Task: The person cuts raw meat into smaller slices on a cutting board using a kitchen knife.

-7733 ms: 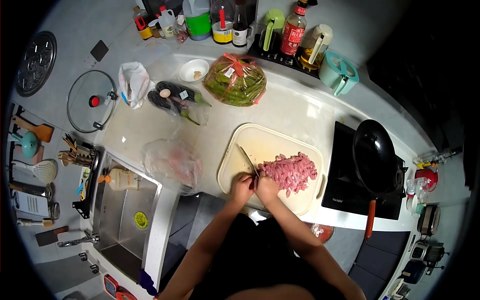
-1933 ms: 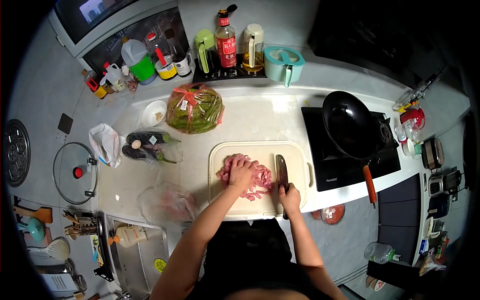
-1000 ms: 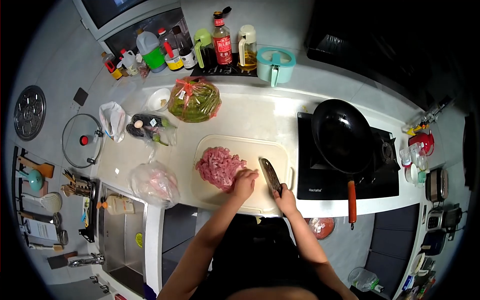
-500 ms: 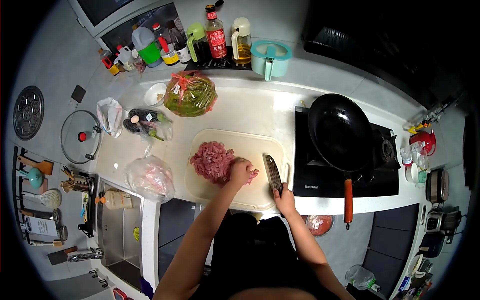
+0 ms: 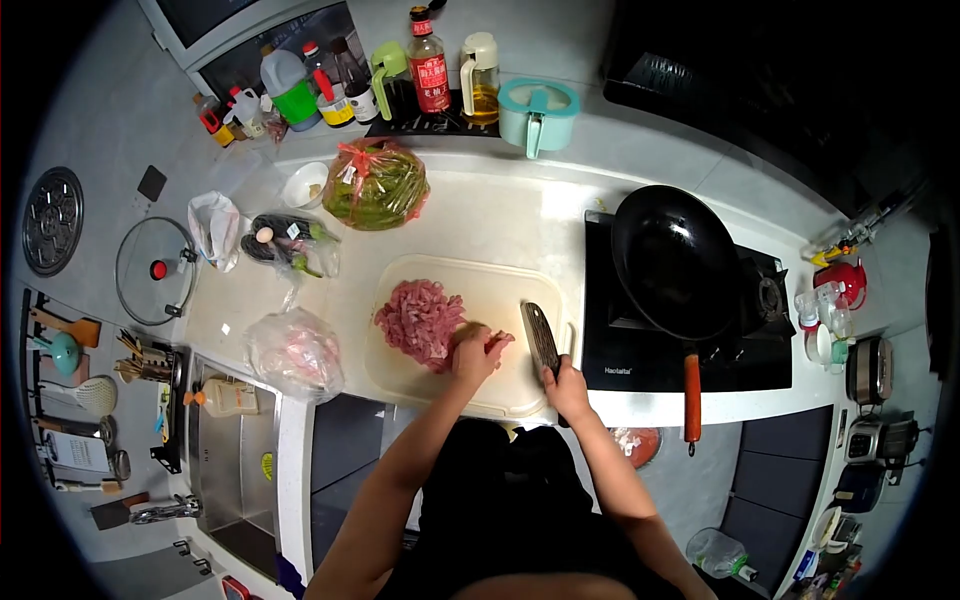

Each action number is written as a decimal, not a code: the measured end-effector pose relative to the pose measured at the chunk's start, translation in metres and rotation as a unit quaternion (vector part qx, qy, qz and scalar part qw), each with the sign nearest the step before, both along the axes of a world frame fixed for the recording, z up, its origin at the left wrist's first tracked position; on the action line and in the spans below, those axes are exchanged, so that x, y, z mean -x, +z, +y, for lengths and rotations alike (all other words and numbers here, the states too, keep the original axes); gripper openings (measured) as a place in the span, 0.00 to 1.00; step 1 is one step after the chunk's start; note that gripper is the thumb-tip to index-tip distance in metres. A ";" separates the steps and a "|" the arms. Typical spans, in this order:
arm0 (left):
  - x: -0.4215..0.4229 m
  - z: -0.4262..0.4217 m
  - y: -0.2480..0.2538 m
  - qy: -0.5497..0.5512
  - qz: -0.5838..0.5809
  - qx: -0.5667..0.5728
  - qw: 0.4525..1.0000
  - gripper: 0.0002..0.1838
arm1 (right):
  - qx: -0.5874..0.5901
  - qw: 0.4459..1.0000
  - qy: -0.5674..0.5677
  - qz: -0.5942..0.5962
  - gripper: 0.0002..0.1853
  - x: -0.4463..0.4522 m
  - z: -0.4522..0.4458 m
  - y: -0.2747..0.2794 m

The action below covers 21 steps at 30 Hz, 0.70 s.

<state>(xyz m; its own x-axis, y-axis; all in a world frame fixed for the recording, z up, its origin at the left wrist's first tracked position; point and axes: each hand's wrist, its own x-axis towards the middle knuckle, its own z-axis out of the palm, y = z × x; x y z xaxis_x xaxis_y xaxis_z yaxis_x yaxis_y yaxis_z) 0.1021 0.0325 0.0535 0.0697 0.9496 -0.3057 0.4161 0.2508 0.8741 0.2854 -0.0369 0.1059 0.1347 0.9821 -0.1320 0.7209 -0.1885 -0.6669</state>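
1. The cut meat is heaped on the left part of the pale cutting board, which is laid flat on the counter
2. The left hand is held low over the board, at the right edge of the heap, with its fingers curled; small pink pieces are seen by the fingertips, but whether they are gripped cannot be told
3. By the right hand, the handle of the knife is grasped, with the fingers wrapped around it; the dark blade is pointed away from the body, over the right part of the board, apart from the heap
4. To the right, a black wok is set on the cooktop, its reddish handle turned toward the body
5. To the left of the board, a clear plastic bag is placed near the sink
6. Farther back, bagged eggplants are topped by an egg, and green vegetables are enclosed in a red-tied bag beside a white bowl
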 end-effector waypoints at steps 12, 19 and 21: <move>-0.001 -0.002 -0.019 -0.048 0.068 -0.423 0.902 0.04 | -0.007 0.997 0.068 -0.038 0.19 0.013 0.011 0.010; -0.009 -0.006 -0.020 0.038 -0.042 -0.241 0.969 0.05 | 0.005 0.995 0.086 -0.051 0.19 0.018 0.015 0.013; -0.008 -0.001 -0.026 0.013 -0.018 -0.258 0.966 0.05 | 0.005 0.995 0.088 -0.053 0.19 0.018 0.015 0.013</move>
